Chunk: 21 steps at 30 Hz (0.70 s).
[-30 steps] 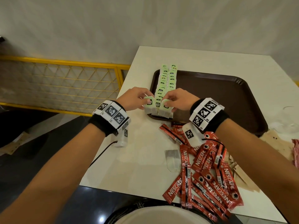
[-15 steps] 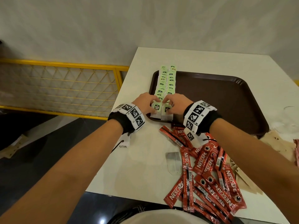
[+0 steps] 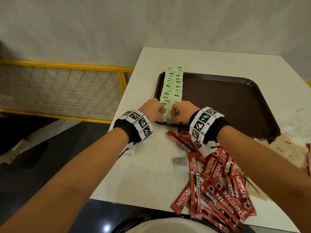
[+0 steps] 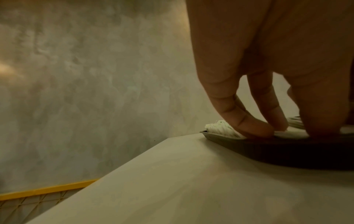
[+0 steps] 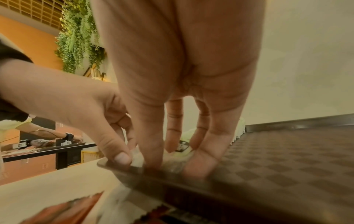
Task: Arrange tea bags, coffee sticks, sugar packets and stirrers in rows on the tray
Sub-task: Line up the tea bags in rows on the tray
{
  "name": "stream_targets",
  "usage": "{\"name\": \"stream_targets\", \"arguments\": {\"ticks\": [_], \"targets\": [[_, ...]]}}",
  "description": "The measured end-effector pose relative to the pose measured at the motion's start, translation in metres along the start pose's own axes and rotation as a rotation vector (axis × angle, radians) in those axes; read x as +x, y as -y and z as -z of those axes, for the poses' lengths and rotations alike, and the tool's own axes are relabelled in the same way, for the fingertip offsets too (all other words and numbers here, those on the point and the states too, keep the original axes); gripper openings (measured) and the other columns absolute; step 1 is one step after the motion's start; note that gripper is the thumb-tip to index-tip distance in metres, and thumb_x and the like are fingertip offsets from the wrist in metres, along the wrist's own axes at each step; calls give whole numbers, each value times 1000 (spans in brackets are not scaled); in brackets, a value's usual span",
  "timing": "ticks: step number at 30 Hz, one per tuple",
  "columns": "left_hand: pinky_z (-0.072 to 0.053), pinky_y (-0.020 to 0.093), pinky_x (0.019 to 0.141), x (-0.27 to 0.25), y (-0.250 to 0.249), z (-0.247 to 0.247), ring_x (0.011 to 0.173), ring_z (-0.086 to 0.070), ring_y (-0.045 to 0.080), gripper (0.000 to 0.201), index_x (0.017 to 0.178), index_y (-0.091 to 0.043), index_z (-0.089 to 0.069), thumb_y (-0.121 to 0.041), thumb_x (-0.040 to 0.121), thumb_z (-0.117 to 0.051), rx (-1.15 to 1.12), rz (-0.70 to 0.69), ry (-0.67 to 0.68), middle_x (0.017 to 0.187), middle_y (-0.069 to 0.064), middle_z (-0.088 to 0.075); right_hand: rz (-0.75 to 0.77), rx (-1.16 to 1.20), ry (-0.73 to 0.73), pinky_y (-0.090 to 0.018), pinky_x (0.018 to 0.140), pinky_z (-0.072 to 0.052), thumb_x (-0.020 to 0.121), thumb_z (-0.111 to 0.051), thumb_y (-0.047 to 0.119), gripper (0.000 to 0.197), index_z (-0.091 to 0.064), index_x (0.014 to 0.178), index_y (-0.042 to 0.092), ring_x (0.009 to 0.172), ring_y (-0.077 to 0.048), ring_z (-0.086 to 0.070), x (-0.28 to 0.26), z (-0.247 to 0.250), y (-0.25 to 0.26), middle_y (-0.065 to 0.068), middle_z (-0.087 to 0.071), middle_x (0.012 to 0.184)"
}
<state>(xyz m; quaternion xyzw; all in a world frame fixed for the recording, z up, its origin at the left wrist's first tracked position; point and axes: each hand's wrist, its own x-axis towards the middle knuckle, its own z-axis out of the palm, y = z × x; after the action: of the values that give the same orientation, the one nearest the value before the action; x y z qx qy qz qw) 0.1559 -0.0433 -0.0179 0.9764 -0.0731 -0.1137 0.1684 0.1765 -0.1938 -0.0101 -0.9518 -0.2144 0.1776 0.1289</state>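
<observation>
Two rows of green paper tea bags (image 3: 173, 86) line our checkered brown tray (image 3: 227, 101); both hands' curled fingers (image 4: 247, 125) apparently pinch the nearest bags.

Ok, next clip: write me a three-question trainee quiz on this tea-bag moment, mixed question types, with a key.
1. True or false: the red coffee sticks already lie in rows on the tray.
2. How many rows of tea bags run along the tray's left side? A) one B) two C) four
3. Fill in: the left hand and right hand both work at the ___ end of the tea-bag rows.

Key: 1 false, they lie heaped on the table. 2 B. 3 near.
</observation>
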Motion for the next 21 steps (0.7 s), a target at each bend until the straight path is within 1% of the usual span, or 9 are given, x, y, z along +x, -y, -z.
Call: {"name": "stream_targets", "arguments": {"ticks": [3, 7, 9, 10, 12, 13, 17, 19, 21], "targets": [[-36, 23, 79, 2, -1, 0, 107, -53, 27, 33, 113, -9, -65, -19, 83, -70, 2, 18, -10, 120, 13, -50, -33, 21, -39, -24, 71, -42, 84, -65, 13, 23, -63, 105, 6, 79, -17, -47, 1, -1, -3, -3, -44, 97], [-38, 25, 82, 4, -3, -1, 108, -52, 27, 32, 113, -9, -64, -18, 83, -70, 13, 29, -20, 122, 13, -49, -49, 21, -58, -23, 72, -38, 83, -67, 17, 24, -63, 105, 10, 83, -18, -44, 4, -3, -5, -3, -38, 101], [-39, 26, 83, 5, -4, -2, 108, -52, 27, 33, 113, -10, -64, -19, 82, -70, 11, 34, -24, 121, 13, -49, -37, 35, -49, -22, 72, -36, 82, -69, 19, 26, -63, 105, 10, 84, -17, -44, 5, -4, -4, -6, -43, 104], [-39, 26, 83, 5, -4, -1, 108, -52, 27, 33, 113, -9, -64, -18, 82, -70, 8, 37, -25, 121, 13, -49, -38, 43, -46, -22, 73, -36, 81, -70, 19, 27, -63, 105, 9, 85, -19, -46, 6, -5, -4, -9, -46, 109], [-40, 26, 84, 5, -4, -2, 108, -52, 27, 34, 113, -9, -64, -18, 82, -71, 1, 45, -29, 121, 12, -50, -68, 67, -49, -24, 75, -38, 81, -70, 21, 28, -61, 105, 11, 94, -27, -52, 6, -6, -6, -12, -45, 118], [-40, 26, 84, 5, -4, -2, 108, -52, 26, 34, 113, -9, -64, -18, 82, -71, -1, 48, -32, 121, 12, -50, -88, 75, -50, -26, 76, -39, 80, -71, 23, 29, -59, 104, 11, 98, -29, -53, 6, -6, -7, -12, -44, 119], [-39, 25, 82, 7, -4, -3, 107, -53, 26, 33, 111, -8, -65, -18, 81, -72, -22, 53, -43, 120, 12, -50, -116, 108, -31, -28, 74, -42, 74, -76, 27, 31, -53, 91, 15, 97, -27, -55, 7, -6, -9, -12, -51, 115], [-40, 26, 82, 9, -5, -3, 106, -54, 27, 33, 111, -8, -65, -17, 80, -72, -23, 54, -46, 120, 13, -50, -115, 103, -28, -28, 74, -42, 73, -77, 26, 32, -53, 91, 15, 99, -27, -55, 7, -5, -9, -11, -52, 115], [-41, 27, 84, 10, -5, -3, 106, -54, 27, 33, 111, -8, -64, -17, 80, -72, -27, 54, -47, 121, 13, -50, -118, 98, -32, -28, 74, -42, 74, -76, 26, 32, -55, 94, 13, 99, -27, -55, 9, -4, -9, -12, -52, 116]]}}
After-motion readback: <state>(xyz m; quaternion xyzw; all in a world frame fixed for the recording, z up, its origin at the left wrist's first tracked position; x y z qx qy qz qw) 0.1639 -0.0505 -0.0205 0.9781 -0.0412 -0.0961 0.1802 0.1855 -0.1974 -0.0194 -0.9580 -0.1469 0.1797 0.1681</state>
